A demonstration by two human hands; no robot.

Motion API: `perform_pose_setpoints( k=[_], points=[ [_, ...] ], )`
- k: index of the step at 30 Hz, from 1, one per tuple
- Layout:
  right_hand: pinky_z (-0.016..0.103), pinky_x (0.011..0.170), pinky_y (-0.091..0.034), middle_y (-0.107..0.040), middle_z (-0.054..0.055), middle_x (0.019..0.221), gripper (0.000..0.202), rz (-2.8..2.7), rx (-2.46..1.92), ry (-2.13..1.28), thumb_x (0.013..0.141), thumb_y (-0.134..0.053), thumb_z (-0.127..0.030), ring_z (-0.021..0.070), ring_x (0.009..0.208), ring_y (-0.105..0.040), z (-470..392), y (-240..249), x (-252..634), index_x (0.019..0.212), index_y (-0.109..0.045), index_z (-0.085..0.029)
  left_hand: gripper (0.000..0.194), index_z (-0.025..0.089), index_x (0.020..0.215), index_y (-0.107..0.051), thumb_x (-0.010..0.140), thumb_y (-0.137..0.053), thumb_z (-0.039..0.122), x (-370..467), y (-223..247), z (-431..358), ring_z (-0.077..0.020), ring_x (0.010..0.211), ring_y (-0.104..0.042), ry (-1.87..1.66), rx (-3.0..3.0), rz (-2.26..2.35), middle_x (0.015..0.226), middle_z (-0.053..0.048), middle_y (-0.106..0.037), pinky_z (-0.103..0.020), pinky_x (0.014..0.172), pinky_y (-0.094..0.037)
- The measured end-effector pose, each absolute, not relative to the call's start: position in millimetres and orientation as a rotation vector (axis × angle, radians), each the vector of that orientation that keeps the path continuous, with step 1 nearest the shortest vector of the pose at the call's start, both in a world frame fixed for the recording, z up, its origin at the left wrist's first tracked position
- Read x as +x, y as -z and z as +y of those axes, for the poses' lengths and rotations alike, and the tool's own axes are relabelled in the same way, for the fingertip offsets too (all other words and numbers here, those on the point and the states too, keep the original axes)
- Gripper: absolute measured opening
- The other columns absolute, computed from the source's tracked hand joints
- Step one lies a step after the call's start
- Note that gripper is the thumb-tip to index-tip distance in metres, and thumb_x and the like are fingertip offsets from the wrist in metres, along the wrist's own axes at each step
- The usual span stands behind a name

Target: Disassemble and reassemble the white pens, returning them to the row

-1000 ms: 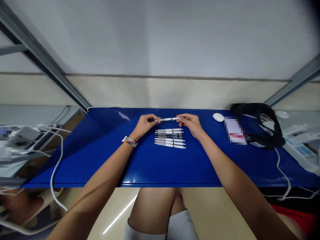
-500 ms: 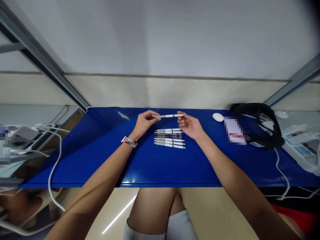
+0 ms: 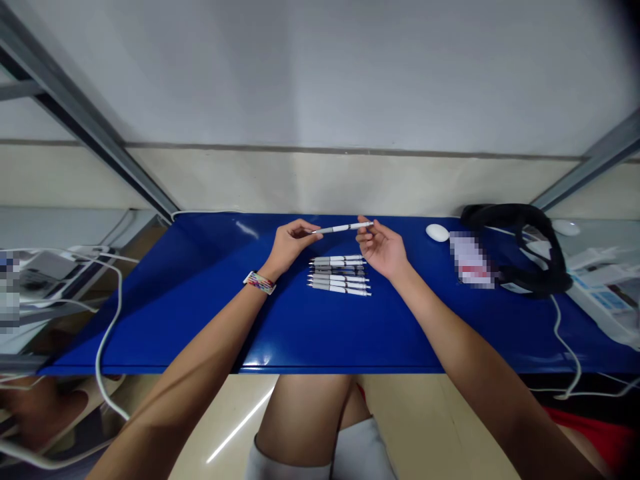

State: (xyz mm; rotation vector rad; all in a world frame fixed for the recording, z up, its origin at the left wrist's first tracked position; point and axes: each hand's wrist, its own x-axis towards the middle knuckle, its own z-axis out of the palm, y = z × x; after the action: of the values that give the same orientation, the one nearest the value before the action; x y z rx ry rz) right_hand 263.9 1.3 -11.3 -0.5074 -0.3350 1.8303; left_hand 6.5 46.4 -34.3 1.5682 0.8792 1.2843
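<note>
My left hand [image 3: 291, 247] pinches the tip end of a white and grey pen [image 3: 343, 228] above the back part of the blue table [image 3: 210, 300]. The pen is slightly tilted, its right end higher. At that right end my right hand [image 3: 383, 247] has its fingertips around the pen, palm turned up. Just below the hands, several pens [image 3: 339, 285] lie side by side in a stack of rows on the table, tips to the left. Most are white and grey; a darker one [image 3: 340, 271] lies among them.
Right of my right hand are a white oval object [image 3: 437, 233], a blurred-out packet [image 3: 473, 260] and a black strap-like headset [image 3: 545, 233]. White cables [image 3: 563, 340] hang at both sides. A pale wall [image 3: 340, 180] stands behind the table.
The right end of the held pen has risen, with my right hand's fingers shifted slightly right and up. My left hand has barely moved. The row of pens looks the same.
</note>
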Motion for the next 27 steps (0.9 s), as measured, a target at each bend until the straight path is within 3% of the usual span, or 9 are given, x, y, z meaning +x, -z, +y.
perform_pose_setpoints(
  k=[3, 12, 16, 23, 27],
  points=[
    [0.013, 0.052, -0.054, -0.065, 0.001, 0.076, 0.016, -0.343, -0.523, -1.801, 0.105, -0.057, -0.020, 0.0085, 0.061, -0.057, 1.7, 12.4, 262.8, 0.111, -0.071, -0.016, 0.029, 0.021, 0.094, -0.083, 0.076, -0.096, 0.039, 6.9, 33.9, 46.0, -0.0161, 0.078, -0.070, -1.277, 1.565, 0.873, 0.087, -0.004, -0.080, -0.032, 0.080, -0.057],
    [0.016, 0.054, -0.053, -0.066, 0.001, 0.078, 0.018, -0.410, -0.543, -1.749, 0.105, -0.062, -0.031, 0.0092, 0.063, -0.057, 0.8, 12.6, 259.9, 0.110, -0.072, -0.017, 0.027, 0.021, 0.094, -0.083, 0.076, -0.096, 0.037, 7.2, 34.1, 45.9, -0.0155, 0.081, -0.071, -1.280, 1.541, 0.859, 0.089, -0.003, -0.081, -0.031, 0.081, -0.056],
    [0.016, 0.050, -0.050, -0.062, -0.001, 0.073, 0.009, -0.410, -0.567, -1.736, 0.104, -0.064, -0.025, 0.0087, 0.059, -0.053, 0.2, 11.3, 258.0, 0.103, -0.071, -0.019, 0.027, 0.021, 0.094, -0.083, 0.076, -0.096, 0.037, 7.9, 34.3, 46.1, -0.0161, 0.081, -0.071, -1.277, 1.544, 0.863, 0.090, -0.004, -0.081, -0.033, 0.083, -0.057],
    [0.016, 0.045, -0.043, -0.056, -0.003, 0.065, 0.015, -0.407, -0.570, -1.725, 0.105, -0.063, -0.029, 0.0081, 0.052, -0.047, -0.4, 11.3, 256.2, 0.094, -0.069, -0.020, 0.029, 0.020, 0.094, -0.082, 0.077, -0.095, 0.039, 8.5, 34.6, 44.8, -0.0175, 0.082, -0.072, -1.257, 1.567, 0.873, 0.090, -0.005, -0.081, -0.035, 0.083, -0.058],
    [0.017, 0.050, -0.050, -0.061, 0.001, 0.072, 0.022, -0.369, -0.532, -1.742, 0.106, -0.061, -0.036, 0.0091, 0.058, -0.054, -1.3, 10.1, 257.7, 0.102, -0.071, -0.017, 0.031, 0.019, 0.095, -0.082, 0.075, -0.095, 0.040, 7.6, 34.2, 45.4, -0.0181, 0.082, -0.073, -1.256, 1.550, 0.887, 0.090, -0.005, -0.081, -0.035, 0.084, -0.059]
  ],
)
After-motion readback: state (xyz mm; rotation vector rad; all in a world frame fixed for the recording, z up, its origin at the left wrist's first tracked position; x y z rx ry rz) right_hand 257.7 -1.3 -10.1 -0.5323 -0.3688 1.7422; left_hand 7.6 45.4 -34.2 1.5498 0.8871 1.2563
